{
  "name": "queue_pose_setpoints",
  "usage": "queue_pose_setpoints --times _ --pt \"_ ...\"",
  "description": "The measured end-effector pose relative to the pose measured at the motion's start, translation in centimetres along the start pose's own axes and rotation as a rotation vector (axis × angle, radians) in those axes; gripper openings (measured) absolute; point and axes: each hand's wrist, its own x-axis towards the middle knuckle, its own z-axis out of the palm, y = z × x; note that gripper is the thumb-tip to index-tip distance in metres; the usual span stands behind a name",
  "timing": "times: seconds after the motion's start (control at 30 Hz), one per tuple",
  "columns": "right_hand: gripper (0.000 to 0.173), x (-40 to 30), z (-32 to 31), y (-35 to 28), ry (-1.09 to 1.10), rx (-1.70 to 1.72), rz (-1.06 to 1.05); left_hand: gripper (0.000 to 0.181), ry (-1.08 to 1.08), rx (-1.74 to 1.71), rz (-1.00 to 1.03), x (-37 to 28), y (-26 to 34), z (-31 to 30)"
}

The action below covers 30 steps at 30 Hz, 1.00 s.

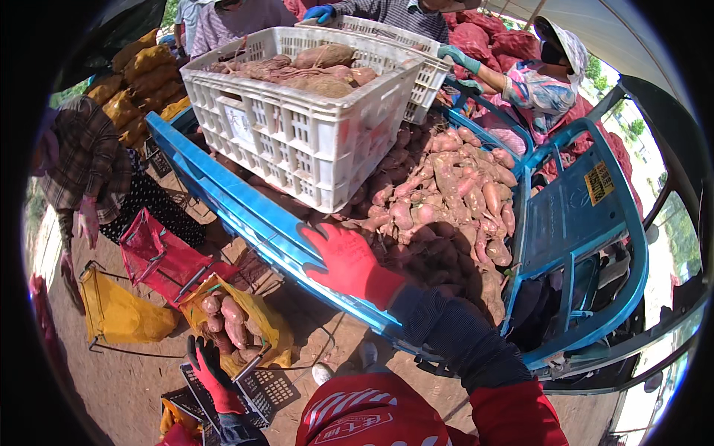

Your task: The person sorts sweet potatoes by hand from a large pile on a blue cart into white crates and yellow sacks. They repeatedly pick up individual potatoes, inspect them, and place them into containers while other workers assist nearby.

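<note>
My right hand (348,265), in a red glove with dark fingertips, rests with spread fingers on the blue metal side wall (251,209) of a truck bed and holds nothing. My left hand (211,368), gloved alike, hangs with fingers apart near an open yellow mesh bag (276,329) of sweet potatoes, just above a black plastic crate (195,384). In the bed lies a heap of sweet potatoes (440,184). Above it stands a white plastic crate (268,128) filled with large sweet potatoes (323,58); a second white crate (424,83) is behind.
A person in plaid (95,156) stands at the left by an empty yellow bag (120,309) and a red mesh bag (162,253) on wire frames. Gloved co-workers stand behind the bed, one hand (458,57) on the rear crate. A blue metal rack (580,195) borders the right.
</note>
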Motion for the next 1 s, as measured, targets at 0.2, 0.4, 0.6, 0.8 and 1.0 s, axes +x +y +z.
queue_pose_setpoints --times 0.2,0.4,0.6,0.8,1.0 --pt "0.05 -9.5 -8.4 16.2 0.17 0.376 0.445 0.046 -0.479 -0.01 0.31 -1.8 6.8 22.7" --pt "0.046 -22.5 -12.8 36.1 -0.212 -0.336 0.842 0.048 -0.839 0.395 0.432 -5.9 5.5 35.4" --pt "0.056 -27.7 -1.8 32.2 -0.592 -0.066 1.073 0.049 -0.824 0.693 0.519 -6.4 6.0 37.0" --pt "0.081 -28.8 -0.7 32.0 -0.56 -0.081 1.105 0.048 -0.833 0.728 0.568 -6.3 5.8 37.3" --pt "0.056 -19.9 -2.6 27.6 -0.096 0.01 0.583 0.049 -0.828 0.688 0.521 -6.3 5.6 37.4"
